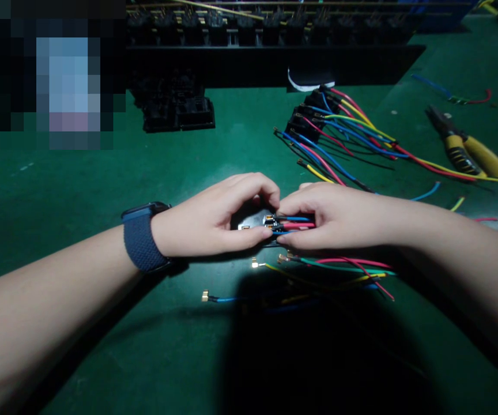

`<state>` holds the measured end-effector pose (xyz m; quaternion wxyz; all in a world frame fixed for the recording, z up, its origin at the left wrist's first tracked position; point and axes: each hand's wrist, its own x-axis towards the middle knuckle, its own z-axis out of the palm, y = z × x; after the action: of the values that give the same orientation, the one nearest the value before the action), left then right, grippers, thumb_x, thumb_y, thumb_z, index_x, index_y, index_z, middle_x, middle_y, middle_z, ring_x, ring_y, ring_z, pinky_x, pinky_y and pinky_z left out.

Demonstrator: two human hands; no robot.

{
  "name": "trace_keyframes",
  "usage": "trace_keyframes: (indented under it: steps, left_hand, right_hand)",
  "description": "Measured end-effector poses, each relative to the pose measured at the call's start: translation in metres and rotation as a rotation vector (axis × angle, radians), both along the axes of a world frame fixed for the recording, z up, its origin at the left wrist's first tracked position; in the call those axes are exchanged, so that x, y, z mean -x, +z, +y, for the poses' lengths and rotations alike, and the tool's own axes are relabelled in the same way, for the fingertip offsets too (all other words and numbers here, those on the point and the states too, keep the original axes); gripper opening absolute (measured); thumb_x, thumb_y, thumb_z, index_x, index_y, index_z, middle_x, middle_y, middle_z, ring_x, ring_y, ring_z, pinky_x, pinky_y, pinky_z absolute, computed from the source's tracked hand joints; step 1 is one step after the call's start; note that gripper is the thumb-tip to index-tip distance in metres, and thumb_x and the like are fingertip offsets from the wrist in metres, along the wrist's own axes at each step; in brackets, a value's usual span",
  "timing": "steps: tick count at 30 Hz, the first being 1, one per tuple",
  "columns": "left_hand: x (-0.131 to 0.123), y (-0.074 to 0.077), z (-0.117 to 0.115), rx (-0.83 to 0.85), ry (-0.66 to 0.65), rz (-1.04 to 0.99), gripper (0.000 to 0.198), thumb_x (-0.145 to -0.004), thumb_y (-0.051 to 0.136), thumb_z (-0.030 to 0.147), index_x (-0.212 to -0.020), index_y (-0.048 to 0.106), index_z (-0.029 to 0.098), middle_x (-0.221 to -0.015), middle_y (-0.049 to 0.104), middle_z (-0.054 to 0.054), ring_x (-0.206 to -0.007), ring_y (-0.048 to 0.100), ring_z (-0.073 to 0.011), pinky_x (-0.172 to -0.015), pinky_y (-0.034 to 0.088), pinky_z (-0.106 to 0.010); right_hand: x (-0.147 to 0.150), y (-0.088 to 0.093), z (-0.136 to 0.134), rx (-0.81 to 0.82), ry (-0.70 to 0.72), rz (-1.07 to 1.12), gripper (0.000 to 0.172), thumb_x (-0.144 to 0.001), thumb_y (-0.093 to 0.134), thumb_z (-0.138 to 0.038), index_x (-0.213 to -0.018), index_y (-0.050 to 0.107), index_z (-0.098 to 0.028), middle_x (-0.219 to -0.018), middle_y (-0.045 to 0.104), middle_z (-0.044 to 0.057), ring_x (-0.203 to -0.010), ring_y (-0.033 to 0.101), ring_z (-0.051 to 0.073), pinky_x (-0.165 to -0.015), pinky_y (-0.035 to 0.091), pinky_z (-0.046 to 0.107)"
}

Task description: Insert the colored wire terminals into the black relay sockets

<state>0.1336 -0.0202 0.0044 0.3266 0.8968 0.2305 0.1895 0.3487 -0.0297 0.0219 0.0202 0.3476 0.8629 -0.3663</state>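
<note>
Both hands meet over a small black plastic housing (255,219) with metal contacts, low over the green table. My left hand (227,216), with a dark blue watch on its wrist, is closed around the housing's left side, thumb at the front. My right hand (313,213) is closed at its right end, where blue and red wires (298,225) run under the palm. Just in front lie loose wires (344,262) with brass terminals, and a blue wire (227,300) with a terminal lies nearer to me. The right fingertips are partly hidden.
Behind the hands, a bundle of coloured wires (361,124) lies by black housings (307,121). Yellow-handled pliers (465,144) rest at right. More black plastic parts (180,112) sit at the back left, before a long black rack (249,63).
</note>
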Motion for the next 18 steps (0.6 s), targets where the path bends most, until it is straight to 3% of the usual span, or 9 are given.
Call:
trace_keyframes:
  steps: [18]
  left_hand:
    - [0.0012,-0.0010,0.0000,0.020,-0.005,-0.019,0.030,-0.080,0.064,0.029,-0.104,0.053,0.014,-0.100,0.059,-0.007,-0.090,0.057,-0.0172,-0.080,0.046,-0.029]
  right_hand:
    - [0.0022,0.0013,-0.0013,0.004,-0.039,-0.005,0.015,-0.078,0.056,-0.029,-0.068,0.054,-0.018,-0.060,0.049,-0.004,-0.063,0.042,0.011,-0.056,0.027,0.023]
